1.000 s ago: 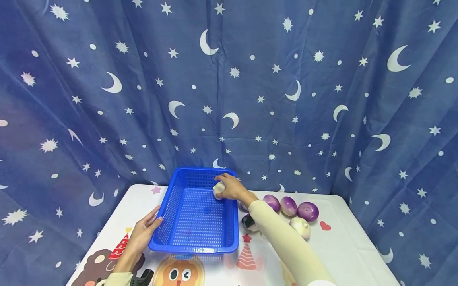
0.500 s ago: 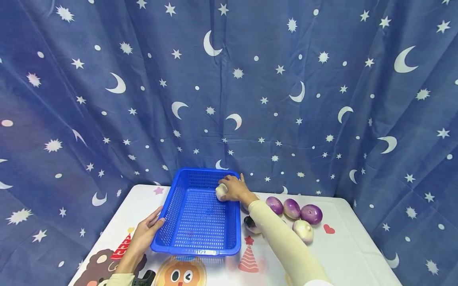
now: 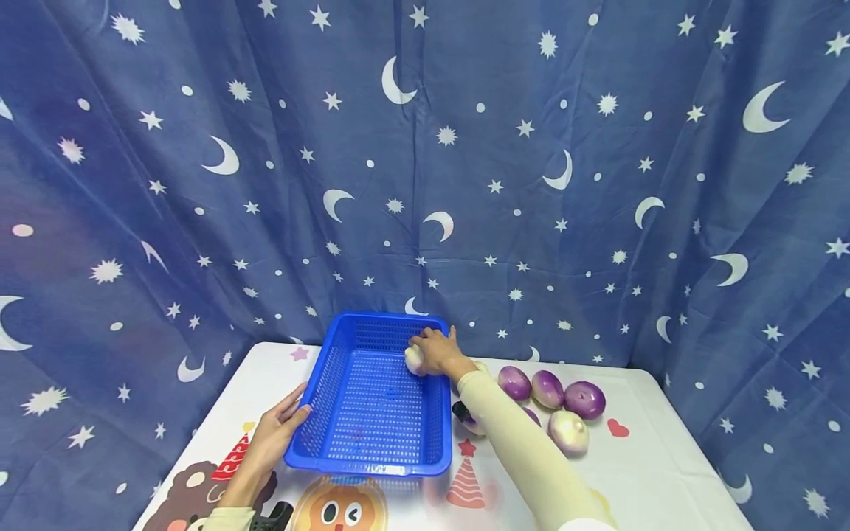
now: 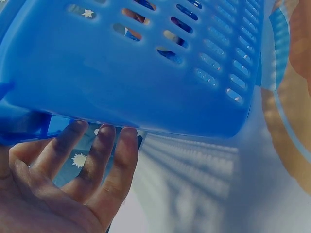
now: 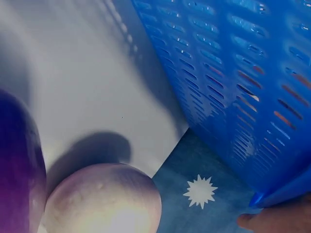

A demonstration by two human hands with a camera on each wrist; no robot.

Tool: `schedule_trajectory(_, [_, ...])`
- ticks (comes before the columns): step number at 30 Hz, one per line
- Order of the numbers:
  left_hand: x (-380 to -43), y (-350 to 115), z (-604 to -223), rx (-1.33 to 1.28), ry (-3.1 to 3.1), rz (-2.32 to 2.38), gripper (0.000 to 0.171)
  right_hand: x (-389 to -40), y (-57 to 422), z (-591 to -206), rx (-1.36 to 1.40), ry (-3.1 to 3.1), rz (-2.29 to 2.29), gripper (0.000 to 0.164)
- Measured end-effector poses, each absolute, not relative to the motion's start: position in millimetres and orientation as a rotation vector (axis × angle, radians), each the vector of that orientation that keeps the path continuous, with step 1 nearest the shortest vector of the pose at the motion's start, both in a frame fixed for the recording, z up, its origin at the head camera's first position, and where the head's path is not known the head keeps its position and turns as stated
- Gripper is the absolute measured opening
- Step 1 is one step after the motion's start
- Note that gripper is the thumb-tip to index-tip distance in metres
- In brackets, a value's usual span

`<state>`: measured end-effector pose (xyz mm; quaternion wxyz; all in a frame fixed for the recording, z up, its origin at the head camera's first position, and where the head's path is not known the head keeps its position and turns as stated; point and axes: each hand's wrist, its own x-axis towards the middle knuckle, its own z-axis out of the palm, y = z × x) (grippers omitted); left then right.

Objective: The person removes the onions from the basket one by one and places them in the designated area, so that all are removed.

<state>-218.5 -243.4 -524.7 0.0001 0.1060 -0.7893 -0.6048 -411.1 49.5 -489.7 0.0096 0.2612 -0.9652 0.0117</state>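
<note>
In the head view my right hand (image 3: 438, 352) grips a whitish onion (image 3: 415, 360) inside the far right corner of the blue perforated basket (image 3: 368, 468). One finger sticks up above the rim, and the palm hides part of the onion. My left hand (image 3: 274, 435) rests against the basket's left side, thumb at the rim. The left wrist view shows its nearly straight fingers (image 4: 119, 165), tips right at the blue wall. Only a bit of the right hand (image 5: 279, 218) shows in the right wrist view, near the basket's rim.
Right of the basket lie several purple onions (image 3: 584, 400) and a white onion (image 3: 568, 433), partly behind the right sleeve (image 3: 531, 457). A pale purple onion (image 5: 109, 199) is close to the basket's outer wall. A blue starry curtain (image 3: 425, 184) hangs behind the white table (image 3: 664, 472).
The whole head view has shifted slightly, moving the scene to the right. My right hand still holds the onion at the basket's right corner, and the left hand stays at the left side.
</note>
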Motion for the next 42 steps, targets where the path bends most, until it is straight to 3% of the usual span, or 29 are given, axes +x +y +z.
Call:
schedule_trajectory(15, [-219, -240, -529, 0.347, -2.487, -1.904, 0.059, -409, 56, -493, 0.854, -2.926, 0.162, 0.058])
schedule_trajectory(42, [-218, -243, -522, 0.357, -2.529, -1.859, 0.06, -373, 74, -475, 0.897, -2.701, 0.956, 0.062])
